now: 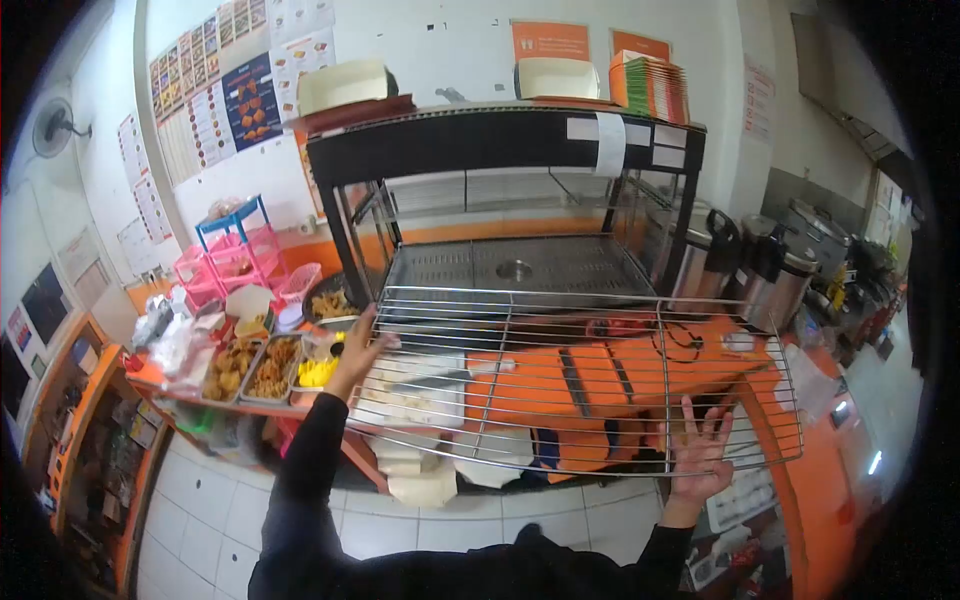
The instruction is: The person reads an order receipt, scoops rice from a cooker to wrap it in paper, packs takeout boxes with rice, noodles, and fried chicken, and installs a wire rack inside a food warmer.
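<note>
A wide metal wire rack [580, 385] is held out in front of me, tilted, above an orange counter [640, 375]. My left hand [362, 350] grips its left end. At the lower right, my right hand [702, 450] supports the rack from below with its fingers spread against the wires. Behind the rack stands a black display cabinet [500, 150], its front open, with a perforated metal floor [440, 265] inside. Through the wires a white tray [410, 390] and a utensil lying across it show on the counter.
Trays of fried food [272, 368] sit on the left of the counter, near a pink basket rack [240, 260]. Metal dispensers [775, 285] stand at the right. Paper boxes [345, 88] rest on the cabinet. Below is a tiled floor [440, 530].
</note>
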The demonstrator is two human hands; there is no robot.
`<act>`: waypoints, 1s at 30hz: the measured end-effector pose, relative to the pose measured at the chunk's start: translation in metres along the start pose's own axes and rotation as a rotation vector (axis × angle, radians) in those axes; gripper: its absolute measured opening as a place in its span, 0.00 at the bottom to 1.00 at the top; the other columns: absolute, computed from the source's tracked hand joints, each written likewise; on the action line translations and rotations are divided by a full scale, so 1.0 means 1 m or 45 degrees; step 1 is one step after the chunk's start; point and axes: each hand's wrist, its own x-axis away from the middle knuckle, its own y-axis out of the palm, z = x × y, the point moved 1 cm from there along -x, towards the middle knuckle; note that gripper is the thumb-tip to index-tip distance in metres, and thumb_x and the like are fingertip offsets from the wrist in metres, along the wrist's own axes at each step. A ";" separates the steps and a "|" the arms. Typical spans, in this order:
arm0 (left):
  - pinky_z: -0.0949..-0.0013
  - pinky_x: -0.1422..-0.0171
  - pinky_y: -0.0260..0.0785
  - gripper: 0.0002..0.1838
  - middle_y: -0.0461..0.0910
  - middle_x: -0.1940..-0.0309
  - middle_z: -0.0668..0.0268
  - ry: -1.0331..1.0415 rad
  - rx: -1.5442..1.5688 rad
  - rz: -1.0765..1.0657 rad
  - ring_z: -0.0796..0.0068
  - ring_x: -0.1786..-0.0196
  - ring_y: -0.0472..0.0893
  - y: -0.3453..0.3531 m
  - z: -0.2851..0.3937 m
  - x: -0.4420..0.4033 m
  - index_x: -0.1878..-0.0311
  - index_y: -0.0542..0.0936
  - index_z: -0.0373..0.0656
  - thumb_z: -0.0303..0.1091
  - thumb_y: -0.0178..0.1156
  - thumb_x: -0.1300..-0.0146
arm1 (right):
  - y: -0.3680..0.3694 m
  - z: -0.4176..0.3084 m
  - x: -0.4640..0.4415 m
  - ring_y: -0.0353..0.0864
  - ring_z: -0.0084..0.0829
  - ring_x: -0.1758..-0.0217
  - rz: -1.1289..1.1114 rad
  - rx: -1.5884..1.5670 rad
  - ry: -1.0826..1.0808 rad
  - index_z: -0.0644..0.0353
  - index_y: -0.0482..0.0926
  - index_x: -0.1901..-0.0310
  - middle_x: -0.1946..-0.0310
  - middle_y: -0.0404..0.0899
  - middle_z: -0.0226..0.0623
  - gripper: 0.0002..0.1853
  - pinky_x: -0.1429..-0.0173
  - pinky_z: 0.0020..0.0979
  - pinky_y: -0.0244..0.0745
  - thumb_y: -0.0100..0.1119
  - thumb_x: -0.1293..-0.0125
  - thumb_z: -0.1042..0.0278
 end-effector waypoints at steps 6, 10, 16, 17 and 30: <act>0.49 0.33 0.54 0.41 0.62 0.36 0.52 0.781 -0.383 -0.800 0.53 0.33 0.62 0.069 0.168 0.041 0.35 0.66 0.63 0.51 0.68 0.57 | -0.060 0.022 -0.061 0.34 0.59 0.24 0.128 0.026 -0.011 0.53 0.59 0.31 0.33 0.63 0.37 0.41 0.32 0.76 0.39 0.55 0.53 0.65; 0.53 0.44 0.61 0.35 0.65 0.45 0.53 0.708 -0.478 -0.833 0.54 0.45 0.69 0.113 0.123 0.033 0.42 0.69 0.62 0.43 0.65 0.60 | -0.066 0.040 -0.090 0.35 0.58 0.24 0.108 0.034 0.067 0.54 0.59 0.32 0.33 0.64 0.37 0.40 0.33 0.76 0.37 0.53 0.52 0.64; 0.56 0.49 0.59 0.37 0.69 0.51 0.59 0.604 -0.280 -0.723 0.59 0.49 0.70 0.084 0.097 0.028 0.46 0.72 0.51 0.43 0.68 0.67 | -0.085 0.083 -0.096 0.35 0.57 0.23 0.268 -0.057 0.149 0.54 0.61 0.33 0.34 0.64 0.34 0.39 0.35 0.76 0.44 0.50 0.53 0.62; 0.57 0.50 0.58 0.38 0.69 0.51 0.60 0.598 -0.271 -0.730 0.59 0.49 0.70 0.074 0.093 0.024 0.45 0.71 0.50 0.43 0.68 0.67 | -0.086 0.094 -0.096 0.36 0.57 0.23 0.292 -0.086 0.157 0.54 0.62 0.33 0.34 0.65 0.33 0.39 0.35 0.76 0.44 0.50 0.53 0.62; 0.59 0.46 0.59 0.42 0.70 0.52 0.60 0.455 -0.124 -0.723 0.58 0.46 0.70 0.096 0.092 -0.009 0.43 0.69 0.50 0.42 0.70 0.69 | -0.183 0.133 -0.145 0.39 0.58 0.25 0.391 -0.251 0.310 0.57 0.66 0.36 0.36 0.66 0.37 0.35 0.36 0.79 0.43 0.50 0.50 0.57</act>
